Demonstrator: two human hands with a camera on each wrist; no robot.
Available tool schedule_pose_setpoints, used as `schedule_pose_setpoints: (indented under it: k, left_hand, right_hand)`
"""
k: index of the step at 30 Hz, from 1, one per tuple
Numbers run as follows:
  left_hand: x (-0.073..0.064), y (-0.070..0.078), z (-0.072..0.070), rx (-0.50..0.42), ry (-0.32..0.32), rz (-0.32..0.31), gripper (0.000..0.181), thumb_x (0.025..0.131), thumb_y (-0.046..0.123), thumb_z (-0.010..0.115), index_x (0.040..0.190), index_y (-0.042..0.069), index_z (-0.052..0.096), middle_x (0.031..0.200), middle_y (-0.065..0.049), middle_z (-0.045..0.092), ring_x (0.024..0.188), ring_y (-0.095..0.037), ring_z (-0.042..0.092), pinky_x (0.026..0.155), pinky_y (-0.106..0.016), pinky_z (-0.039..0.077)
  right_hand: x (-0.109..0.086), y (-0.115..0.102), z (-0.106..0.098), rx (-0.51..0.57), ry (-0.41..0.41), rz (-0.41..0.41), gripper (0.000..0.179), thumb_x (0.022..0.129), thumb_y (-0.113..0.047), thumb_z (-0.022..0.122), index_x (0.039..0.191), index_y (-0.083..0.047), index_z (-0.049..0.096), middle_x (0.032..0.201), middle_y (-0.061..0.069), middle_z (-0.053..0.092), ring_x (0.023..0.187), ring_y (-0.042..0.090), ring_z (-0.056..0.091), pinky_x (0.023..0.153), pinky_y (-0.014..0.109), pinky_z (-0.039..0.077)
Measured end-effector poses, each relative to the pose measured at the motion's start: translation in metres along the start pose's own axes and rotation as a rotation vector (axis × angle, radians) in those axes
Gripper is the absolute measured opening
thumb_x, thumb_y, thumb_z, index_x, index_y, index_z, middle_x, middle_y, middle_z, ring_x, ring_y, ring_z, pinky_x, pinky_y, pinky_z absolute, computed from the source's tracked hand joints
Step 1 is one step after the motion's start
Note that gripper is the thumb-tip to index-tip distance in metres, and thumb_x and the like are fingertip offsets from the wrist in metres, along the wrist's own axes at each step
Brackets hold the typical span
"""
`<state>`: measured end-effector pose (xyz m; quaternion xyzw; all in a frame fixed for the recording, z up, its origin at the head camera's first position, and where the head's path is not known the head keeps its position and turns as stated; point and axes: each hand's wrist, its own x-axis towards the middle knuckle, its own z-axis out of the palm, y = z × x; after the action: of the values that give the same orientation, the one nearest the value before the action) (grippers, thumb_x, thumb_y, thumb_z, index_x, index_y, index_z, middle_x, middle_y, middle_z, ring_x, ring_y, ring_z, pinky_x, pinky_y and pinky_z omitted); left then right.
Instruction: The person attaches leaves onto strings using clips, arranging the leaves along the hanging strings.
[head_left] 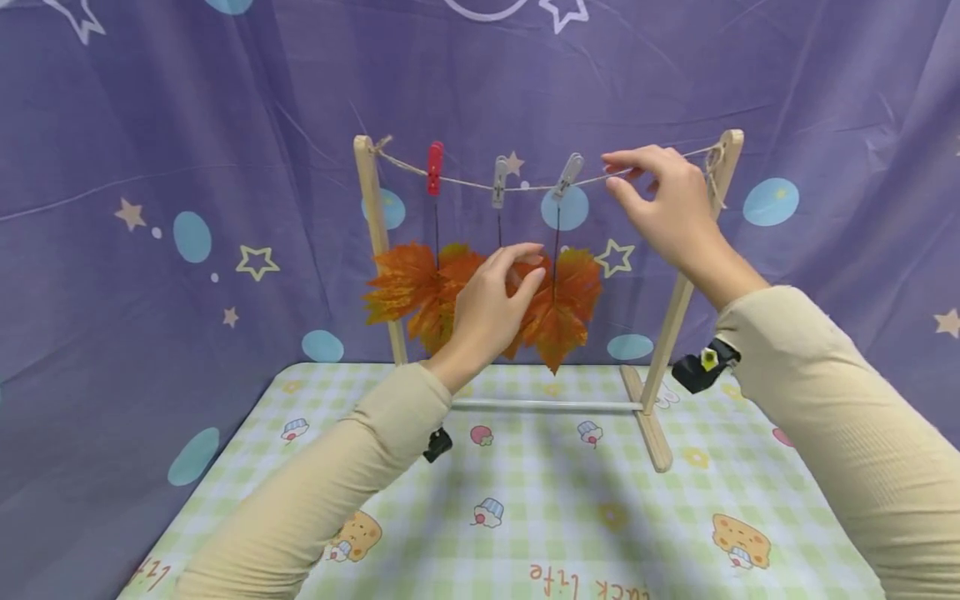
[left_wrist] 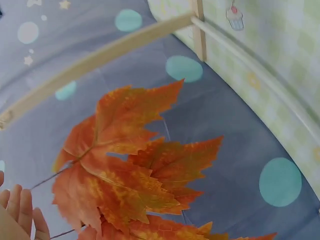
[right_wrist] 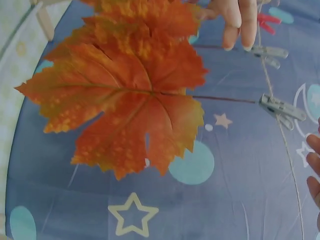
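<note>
Three orange maple leaves hang by dark stems from a twine line [head_left: 468, 183]. A red clothespin [head_left: 435, 169] holds the left leaf [head_left: 408, 283]; a grey clothespin [head_left: 498, 183] holds the middle one, mostly hidden behind my left hand [head_left: 491, 300]. The right leaf [right_wrist: 125, 110] hangs from another grey clothespin [right_wrist: 282, 109], which tilts on the twine. My left hand has loosely bent fingers before the leaves and grips nothing. Just right of the tilted clothespin, my right hand [head_left: 667, 196] is raised by the twine, thumb and fingers apart, holding nothing.
The twine is tied between two wooden posts; the right post [head_left: 678, 308] stands on a wooden foot [head_left: 647, 421]. A white rod [head_left: 547, 405] runs low across the rack. Beneath lies a green checked tablecloth [head_left: 420, 517], with a purple curtain [head_left: 225, 108] behind.
</note>
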<state>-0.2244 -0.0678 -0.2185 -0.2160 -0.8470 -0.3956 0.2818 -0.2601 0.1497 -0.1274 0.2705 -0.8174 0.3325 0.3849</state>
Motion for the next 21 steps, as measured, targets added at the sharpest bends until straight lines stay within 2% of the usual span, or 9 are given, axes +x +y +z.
schedule_pose_setpoints:
  k: [3,6,11,15,21]
  left_hand:
    - [-0.018,-0.002,-0.01,-0.063,-0.029,0.002,0.035,0.103,0.033,0.056,0.136,0.02,0.059,0.121,0.007,0.063,0.087,-0.007,0.056,0.057,-0.033,0.041]
    - [-0.037,-0.008,-0.021,-0.123,-0.045,-0.011,0.034,0.103,0.03,0.056,0.135,0.017,0.059,0.121,0.004,0.064,0.093,-0.01,0.057,0.067,-0.033,0.044]
    - [-0.063,-0.018,-0.036,-0.174,-0.05,-0.049,0.031,0.103,0.028,0.056,0.132,0.017,0.06,0.121,0.004,0.064,0.097,-0.013,0.056,0.08,-0.037,0.044]
    - [-0.08,-0.023,-0.038,-0.213,-0.059,-0.077,0.03,0.102,0.031,0.057,0.131,0.021,0.061,0.121,0.003,0.064,0.095,-0.014,0.054,0.083,-0.04,0.044]
    - [-0.108,-0.035,-0.034,-0.268,-0.068,-0.128,0.03,0.101,0.032,0.059,0.13,0.023,0.062,0.122,0.006,0.063,0.098,-0.013,0.055,0.086,-0.042,0.042]
  right_hand:
    - [-0.017,-0.002,-0.005,0.039,0.024,0.011,0.025,0.097,-0.011,0.063,0.12,-0.007,0.072,0.109,0.01,0.071,0.092,0.008,0.054,0.078,0.019,0.037]
    - [-0.034,-0.006,-0.01,0.091,0.045,0.011,0.023,0.097,-0.01,0.064,0.118,-0.007,0.073,0.107,0.009,0.071,0.09,0.002,0.053,0.078,0.02,0.039]
    - [-0.059,-0.015,-0.013,0.129,0.077,-0.015,0.019,0.096,-0.006,0.065,0.111,-0.003,0.074,0.104,0.007,0.071,0.087,-0.001,0.055,0.078,0.018,0.041]
    - [-0.085,-0.021,-0.009,0.147,0.087,-0.01,0.015,0.095,-0.002,0.066,0.106,-0.001,0.075,0.101,0.008,0.071,0.085,0.0,0.055,0.078,0.019,0.041]
    - [-0.133,-0.024,0.005,0.198,0.085,0.043,0.015,0.092,0.001,0.068,0.103,-0.006,0.075,0.094,0.005,0.07,0.085,0.003,0.057,0.079,0.021,0.041]
